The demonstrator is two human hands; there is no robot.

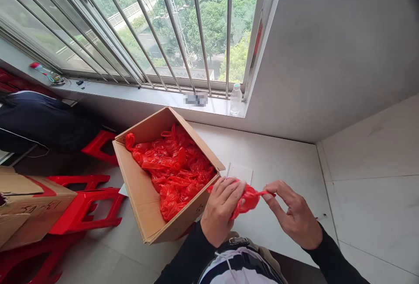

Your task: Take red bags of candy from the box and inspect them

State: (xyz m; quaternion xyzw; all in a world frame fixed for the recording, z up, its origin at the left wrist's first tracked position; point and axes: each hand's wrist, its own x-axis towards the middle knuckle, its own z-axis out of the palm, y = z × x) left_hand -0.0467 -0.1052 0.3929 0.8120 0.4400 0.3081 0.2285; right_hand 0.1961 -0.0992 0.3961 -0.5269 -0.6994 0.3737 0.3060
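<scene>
A small red plastic bag (246, 201) is held up in front of my body, to the right of an open cardboard box. My left hand (220, 209) wraps over the bag's bulging part. Between thumb and fingers my right hand (291, 212) pinches the bag's twisted end, drawn out to the right. What is inside this bag cannot be made out. Several similar red plastic bags (176, 166) fill the cardboard box (135, 196) in a heap, some with knotted ends sticking up.
A white table (284, 157) with a sheet of paper (241, 173) lies beyond my hands. A plastic bottle (235, 99) stands on the windowsill (157, 95) below a barred window. Red stools (88, 205) and another cardboard box (36, 214) are at the left.
</scene>
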